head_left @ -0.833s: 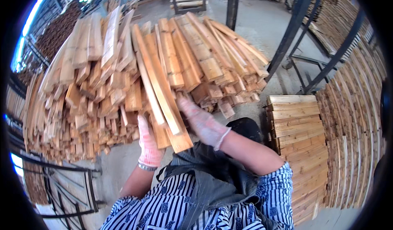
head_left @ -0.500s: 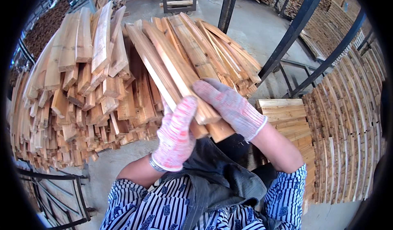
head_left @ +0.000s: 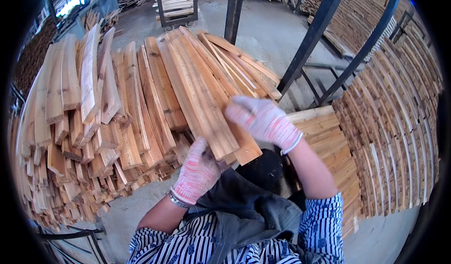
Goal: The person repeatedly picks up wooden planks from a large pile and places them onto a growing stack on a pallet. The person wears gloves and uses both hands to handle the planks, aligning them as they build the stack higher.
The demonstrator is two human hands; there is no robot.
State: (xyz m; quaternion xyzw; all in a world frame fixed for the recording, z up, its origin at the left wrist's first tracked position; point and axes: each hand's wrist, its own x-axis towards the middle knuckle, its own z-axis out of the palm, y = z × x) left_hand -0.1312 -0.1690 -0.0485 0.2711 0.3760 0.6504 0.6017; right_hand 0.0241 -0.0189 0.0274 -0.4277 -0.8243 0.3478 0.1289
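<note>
My left hand (head_left: 196, 175), in a white and pink knitted glove, is closed round the near end of some wooden boards (head_left: 201, 106), its thumb along their left edge and its fingers hidden beneath. The boards slope away from me, their far ends over the wood pile. A lower board (head_left: 249, 152) sticks out on their right, towards me. My right hand (head_left: 265, 120), gloved alike, is bent at that right edge, with thumb and fingertips against the wood. Some of its fingers are hidden, and it is slightly blurred.
The pile of loose boards (head_left: 70, 90) spreads across the left and front. At right stand a low stack of boards (head_left: 326, 142) and a tall layered stack (head_left: 394, 137). Dark metal posts (head_left: 314, 34) rise beyond, and a loaded rack (head_left: 176, 3) stands at the back.
The narrow faces on top have given way to a broad, flat board face. My right hand has come off the top of the boards to their right edge. The view has shifted.
</note>
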